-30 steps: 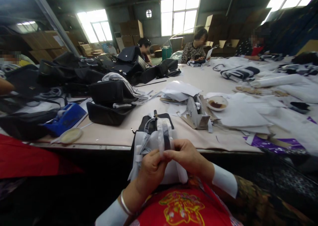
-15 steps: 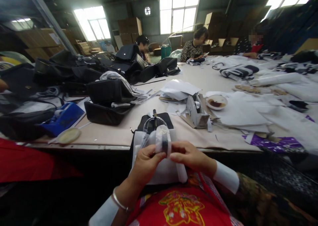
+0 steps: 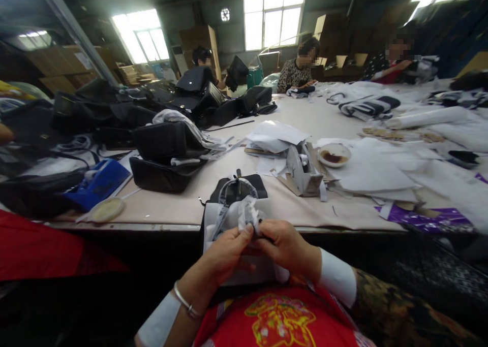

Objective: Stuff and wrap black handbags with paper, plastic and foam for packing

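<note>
Wrapped strip (image 3: 247, 211): white, crinkled film over a darker core; held up between the two hands, in front of the black bag, at the near edge of the bench (image 3: 183, 212).
Left hand (image 3: 227, 253): thumb laid on the lower part of the strip, fingers closed behind it; gripping. Silver bangle (image 3: 185, 301) at the wrist.
Right hand (image 3: 286, 244): fingers curled in on the lower right end of the strip; gripping. Exact fingertip contact hidden by the hand itself.
Black bag (image 3: 260, 187): partly over the bench edge, top end away from the wearer; white sheet (image 3: 263, 204) over much of its near side. Film-wrapped loop (image 3: 238, 182) arches over its upper part.
Right of bag: grey tape dispenser (image 3: 299, 171), a strip end hanging at its side; just beyond, a bowl (image 3: 345, 152) with brown contents, beside white sheets.
Behind dispenser: stack of white papers (image 3: 280, 132).
Left of bag: two stacked black cases (image 3: 162, 141); then blue dispenser (image 3: 101, 182), with pale round disc (image 3: 107, 210) just in front of it.
Far side: person in spotted top (image 3: 287, 75), head bent, hands at dark item on the bench. Farther left, another person beside a raised black case (image 3: 237, 72). At right, a third person with grey-white bundle (image 3: 425, 70) in hand.
</note>
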